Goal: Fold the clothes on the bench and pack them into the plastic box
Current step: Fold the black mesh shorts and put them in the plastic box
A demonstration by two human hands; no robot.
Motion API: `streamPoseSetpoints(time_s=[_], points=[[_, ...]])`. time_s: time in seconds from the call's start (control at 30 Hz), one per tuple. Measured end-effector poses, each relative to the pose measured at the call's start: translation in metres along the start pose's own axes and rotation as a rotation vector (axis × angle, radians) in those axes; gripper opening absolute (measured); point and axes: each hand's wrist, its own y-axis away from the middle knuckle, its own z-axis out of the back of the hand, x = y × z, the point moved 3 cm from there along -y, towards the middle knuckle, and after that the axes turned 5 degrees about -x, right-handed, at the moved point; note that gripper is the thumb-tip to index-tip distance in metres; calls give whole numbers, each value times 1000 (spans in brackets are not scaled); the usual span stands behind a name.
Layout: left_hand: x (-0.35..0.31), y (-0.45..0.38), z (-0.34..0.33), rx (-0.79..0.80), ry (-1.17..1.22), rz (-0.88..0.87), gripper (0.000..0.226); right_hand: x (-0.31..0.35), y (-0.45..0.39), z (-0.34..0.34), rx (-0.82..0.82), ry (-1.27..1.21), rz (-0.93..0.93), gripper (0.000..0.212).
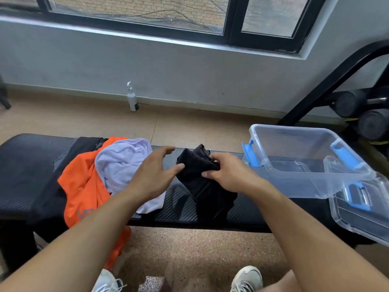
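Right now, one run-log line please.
right hand grips black garment | left hand open beside it | plastic box empty | orange, lilac clothes unfolded

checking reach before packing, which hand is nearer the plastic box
Right. The right hand grips the black garment just left of the plastic box; the left hand is farther left, over the lilac shirt.

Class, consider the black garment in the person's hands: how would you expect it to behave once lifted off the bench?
The black fabric garment probably goes floppy: it already sags below the right hand, whose grip bunches it. It seems light, since fingers alone pinch it up. Its loose end would likely trail across the black padded bench.
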Motion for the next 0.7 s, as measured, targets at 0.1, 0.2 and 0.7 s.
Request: streamPoseSetpoints(time_s=[0.1, 0.2, 0.7], points=[[-1, -1, 0, -51, 209, 104, 62, 5, 6, 8, -98, -169, 42, 21], [-2, -4, 0, 41, 420, 312, 79, 7, 10, 10, -130, -547, 8, 21], [13, 4, -5, -25, 251, 473, 87, 5, 9, -25, 128, -248, 42, 84]])
